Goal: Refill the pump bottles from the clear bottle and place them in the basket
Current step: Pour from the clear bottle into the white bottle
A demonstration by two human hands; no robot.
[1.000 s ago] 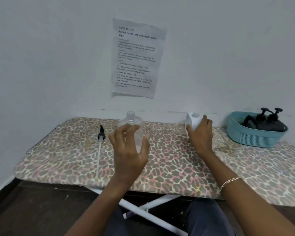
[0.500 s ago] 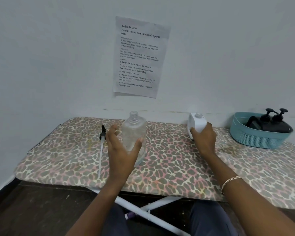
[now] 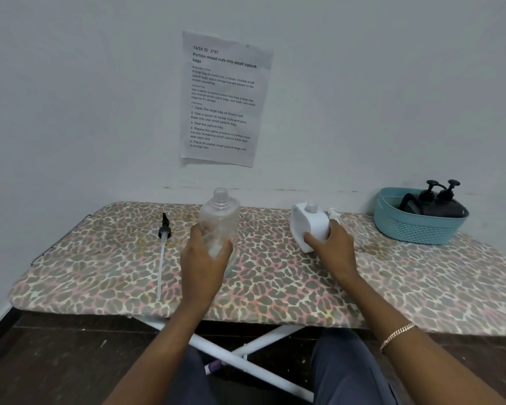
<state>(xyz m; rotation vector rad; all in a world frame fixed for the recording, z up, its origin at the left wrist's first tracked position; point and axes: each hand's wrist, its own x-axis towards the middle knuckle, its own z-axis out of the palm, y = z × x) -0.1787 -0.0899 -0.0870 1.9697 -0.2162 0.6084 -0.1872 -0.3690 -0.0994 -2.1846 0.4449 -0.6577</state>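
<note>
Across the leopard-print surface [image 3: 275, 287] that is carrying everything, the padded cover is giving the bottles a soft footing, so in my judgement either one could be tipping once pouring begins. At its far right corner the teal basket [image 3: 415, 226] is holding two dark pump bottles [image 3: 441, 204], well apart from both hands. Near the middle the clear bottle [image 3: 219, 217] is standing upright with its neck open; how much liquid is sitting inside is hard to tell. To its right the white bottle [image 3: 308, 222] is leaning back a little, also uncapped. Its neck is looking narrow, so a fast tilt of the clear bottle could be sending liquid over the shoulder and into the fabric. A black pump with its long tube [image 3: 162, 249] is lying loose near the clear bottle's left, not touching it, and a white pump [image 3: 332, 213] is peeking out just behind the white bottle. The left hand [image 3: 206, 258] is gripping the clear bottle low down, fingers [image 3: 195, 233] curled round its left side. The right hand [image 3: 333, 247] is holding the white bottle's lower half, fingers [image 3: 335, 228] wrapped behind it and thumb across the front.
</note>
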